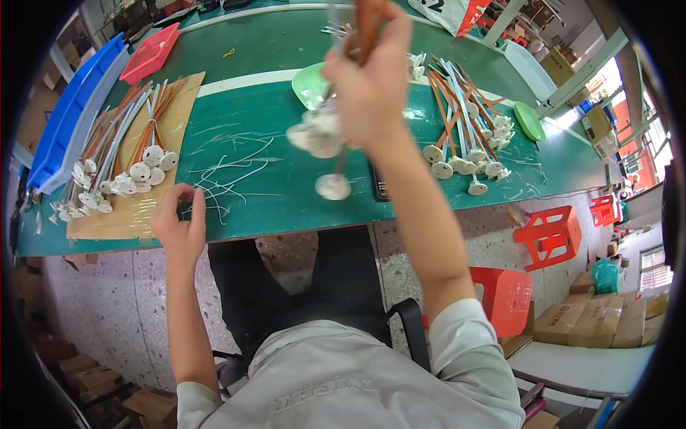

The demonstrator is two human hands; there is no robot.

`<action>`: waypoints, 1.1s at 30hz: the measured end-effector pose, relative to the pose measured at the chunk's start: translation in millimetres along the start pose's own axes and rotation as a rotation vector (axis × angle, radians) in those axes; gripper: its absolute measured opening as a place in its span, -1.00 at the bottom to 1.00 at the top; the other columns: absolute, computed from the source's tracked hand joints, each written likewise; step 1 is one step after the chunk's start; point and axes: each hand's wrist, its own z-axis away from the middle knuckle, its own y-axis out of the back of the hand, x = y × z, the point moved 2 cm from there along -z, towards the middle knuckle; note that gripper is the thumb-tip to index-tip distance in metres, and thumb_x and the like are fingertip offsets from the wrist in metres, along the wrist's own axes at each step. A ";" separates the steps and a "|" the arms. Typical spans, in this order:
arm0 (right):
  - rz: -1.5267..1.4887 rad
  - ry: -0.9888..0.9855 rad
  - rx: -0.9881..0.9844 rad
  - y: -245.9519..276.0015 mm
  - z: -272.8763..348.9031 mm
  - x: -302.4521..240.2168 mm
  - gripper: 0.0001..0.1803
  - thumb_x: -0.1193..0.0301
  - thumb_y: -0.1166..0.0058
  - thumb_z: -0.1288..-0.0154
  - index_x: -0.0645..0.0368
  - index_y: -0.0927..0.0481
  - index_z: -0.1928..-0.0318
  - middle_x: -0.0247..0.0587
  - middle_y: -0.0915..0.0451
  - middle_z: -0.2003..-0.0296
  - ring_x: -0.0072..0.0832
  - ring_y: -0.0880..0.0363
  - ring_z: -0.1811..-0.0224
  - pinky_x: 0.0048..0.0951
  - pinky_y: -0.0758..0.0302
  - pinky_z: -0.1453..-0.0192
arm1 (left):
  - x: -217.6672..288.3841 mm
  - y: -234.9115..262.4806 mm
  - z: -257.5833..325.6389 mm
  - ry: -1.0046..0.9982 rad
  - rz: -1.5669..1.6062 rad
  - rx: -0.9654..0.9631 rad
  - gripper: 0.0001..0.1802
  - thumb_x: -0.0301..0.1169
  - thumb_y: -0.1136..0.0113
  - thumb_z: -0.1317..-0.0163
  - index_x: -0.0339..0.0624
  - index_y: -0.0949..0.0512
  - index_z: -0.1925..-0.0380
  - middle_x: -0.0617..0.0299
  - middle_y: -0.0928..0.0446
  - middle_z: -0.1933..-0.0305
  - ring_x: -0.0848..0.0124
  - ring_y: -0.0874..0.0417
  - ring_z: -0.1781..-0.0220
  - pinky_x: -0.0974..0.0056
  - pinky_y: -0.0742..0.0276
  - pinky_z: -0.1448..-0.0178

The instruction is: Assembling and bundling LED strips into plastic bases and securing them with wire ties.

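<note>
Bundle [316, 134] of orange and grey strips with white disc ends, raised above green table [289, 211]; we see it clamped in right hand [371, 89]; left hand [179, 223] curled beside thin white ties [227, 176], whether pinching one we cannot tell; similar bundles [146, 171] on cardboard [187, 100] at left; disc-ended pile [468, 154] at right, near green dish [529, 121].

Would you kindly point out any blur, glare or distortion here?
Head view: the right hand and its white-headed bundle look blurred; head view: glare spots the green table beside that wrist; head view: the table's front edge bows.
</note>
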 end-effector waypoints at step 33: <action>0.141 -0.018 -0.090 -45.2 76.2 -7.0 -0.16 0.35 -0.46 0.09 0.30 -0.28 -0.19 0.00 -0.57 0.10 -0.21 -0.60 0.05 -0.27 -0.51 -0.01 | 190.7 -6.5 -131.3 0.165 1.094 -0.394 -0.69 -0.42 -0.35 -0.17 -0.19 -0.46 0.14 0.20 -0.54 0.43 0.45 -0.59 0.46 0.37 -0.50 0.39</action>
